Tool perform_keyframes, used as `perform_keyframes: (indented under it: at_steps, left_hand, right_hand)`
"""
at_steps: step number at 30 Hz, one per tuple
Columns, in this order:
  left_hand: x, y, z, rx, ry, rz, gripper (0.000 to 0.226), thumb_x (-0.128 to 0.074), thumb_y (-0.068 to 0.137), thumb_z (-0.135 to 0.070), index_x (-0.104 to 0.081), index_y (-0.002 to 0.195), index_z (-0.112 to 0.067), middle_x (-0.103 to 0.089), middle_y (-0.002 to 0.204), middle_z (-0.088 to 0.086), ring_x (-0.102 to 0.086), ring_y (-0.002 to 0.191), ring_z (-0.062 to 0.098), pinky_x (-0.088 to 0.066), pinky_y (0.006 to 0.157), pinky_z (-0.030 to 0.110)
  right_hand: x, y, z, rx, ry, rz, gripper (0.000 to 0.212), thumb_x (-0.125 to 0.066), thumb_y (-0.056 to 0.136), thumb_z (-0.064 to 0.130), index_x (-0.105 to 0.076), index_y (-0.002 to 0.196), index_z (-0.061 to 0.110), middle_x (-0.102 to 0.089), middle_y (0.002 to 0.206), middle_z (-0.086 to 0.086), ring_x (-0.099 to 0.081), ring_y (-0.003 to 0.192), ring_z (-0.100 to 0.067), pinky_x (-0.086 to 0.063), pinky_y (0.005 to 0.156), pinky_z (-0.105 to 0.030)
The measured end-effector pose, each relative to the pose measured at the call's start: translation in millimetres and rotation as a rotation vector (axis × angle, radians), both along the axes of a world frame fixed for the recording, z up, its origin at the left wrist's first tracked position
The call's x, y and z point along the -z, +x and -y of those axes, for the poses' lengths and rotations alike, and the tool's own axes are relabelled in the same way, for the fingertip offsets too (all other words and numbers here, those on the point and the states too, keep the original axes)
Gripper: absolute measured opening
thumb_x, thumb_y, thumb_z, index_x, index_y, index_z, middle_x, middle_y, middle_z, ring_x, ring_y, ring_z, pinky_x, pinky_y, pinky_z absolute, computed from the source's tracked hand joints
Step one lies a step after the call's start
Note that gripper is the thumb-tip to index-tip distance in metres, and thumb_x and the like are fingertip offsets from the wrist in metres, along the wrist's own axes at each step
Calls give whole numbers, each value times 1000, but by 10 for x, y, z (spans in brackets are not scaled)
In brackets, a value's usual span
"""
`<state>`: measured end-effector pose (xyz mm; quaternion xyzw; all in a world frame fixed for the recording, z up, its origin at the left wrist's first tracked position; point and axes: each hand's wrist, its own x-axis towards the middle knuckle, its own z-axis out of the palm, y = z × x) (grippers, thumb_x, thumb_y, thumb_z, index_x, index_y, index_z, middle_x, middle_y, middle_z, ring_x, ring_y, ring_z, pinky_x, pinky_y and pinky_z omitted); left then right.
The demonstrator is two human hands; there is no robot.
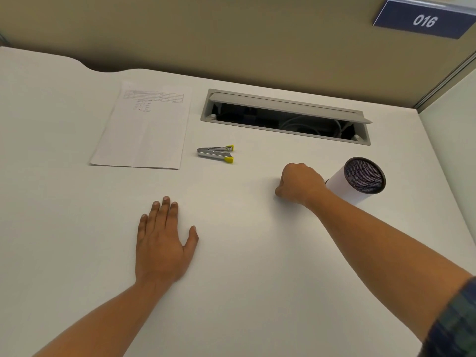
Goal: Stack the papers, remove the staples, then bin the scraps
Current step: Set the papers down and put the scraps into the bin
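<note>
A neat stack of white papers (144,130) with a printed table at its top lies on the desk at the far left. Right of it lies a metal staple remover (215,153) with yellow tips. My left hand (162,243) rests flat on the desk, palm down, fingers apart, holding nothing. My right hand (300,182) is curled into a fist on the desk surface, just left of a small white bin (356,180) with a dark mesh inside. What the fist encloses is hidden.
An open grey cable hatch (286,117) with wires inside is set into the white desk (257,279) behind the staple remover. A tan partition wall rises at the back, with a blue sign (422,20) reading 016 at the upper right.
</note>
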<state>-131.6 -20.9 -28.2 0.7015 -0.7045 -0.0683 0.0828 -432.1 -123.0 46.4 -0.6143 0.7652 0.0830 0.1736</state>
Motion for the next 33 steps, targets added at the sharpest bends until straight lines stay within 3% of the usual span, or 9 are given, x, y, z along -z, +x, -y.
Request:
perform_keyframes:
  at_steps: [5,9,13,17,20,23,26,30,33]
  left_hand:
    - [3,3,4,0,5,-3,74,-32,89,-55,-38,148,-10,-32,160,7,-24,150,24,-17,123,44]
    - [4,11,0,3,9,4,75,-31,89,-55,-37,149,-10,-32,160,7,-24,150,23,-16,123,44]
    - [11,16,-2,4,7,0,76,-30,88,-55,-38,148,-9,-33,160,8,-25,150,25,-17,122,44]
    - [11,11,0,15,2,11,77,-30,88,-56,-41,146,-7,-35,158,10,-28,149,27,-18,122,45]
    - [5,6,0,12,7,14,77,-29,88,-56,-41,146,-7,-36,158,10,-28,148,27,-19,122,46]
    - [12,6,1,15,10,25,78,-29,88,-56,-41,146,-7,-36,158,10,-29,148,27,-20,121,46]
    - [8,5,1,13,7,17,78,-29,87,-57,-42,146,-7,-37,158,10,-29,148,27,-20,121,46]
    - [-1,2,9,12,10,9,78,-29,87,-57,-41,146,-7,-36,158,10,-28,148,27,-20,121,46]
    - [8,10,6,8,10,7,78,-29,87,-57,-40,147,-8,-35,159,9,-27,149,26,-19,122,46]
  right_hand:
    - [-22,-64,-31,133,-10,240,22,-68,71,26,-56,68,7,-64,71,-5,-60,65,-23,-47,57,-29]
    - [-372,-176,-202,234,-104,431,20,-67,74,17,-62,58,7,-71,66,-8,-65,59,-23,-58,66,-35]
    - [-822,-529,-406,299,-337,324,17,-62,74,14,-65,59,6,-70,61,-9,-67,61,-25,-59,61,-35]
    - [-900,-981,-509,311,-505,-37,17,-57,75,8,-62,59,5,-61,57,-12,-55,54,-30,-39,47,-24]
    - [-757,-1169,-524,303,-419,-67,21,-55,83,8,-63,64,9,-63,63,-13,-57,61,-36,-40,52,-26]
    - [-707,-1237,-506,287,-373,-46,24,-55,86,4,-77,89,14,-72,88,-16,-61,73,-34,-47,63,-30]
    - [-730,-1228,-497,272,-385,-16,35,-52,84,-3,-77,100,15,-73,103,-14,-65,87,-35,-55,73,-34]
    - [-856,-1032,-529,233,-505,76,24,-58,85,6,-77,96,17,-76,97,-7,-67,90,-28,-56,80,-36]
    - [-850,-672,-557,132,-470,215,15,-64,84,13,-76,90,19,-75,87,1,-68,84,-18,-56,82,-34]
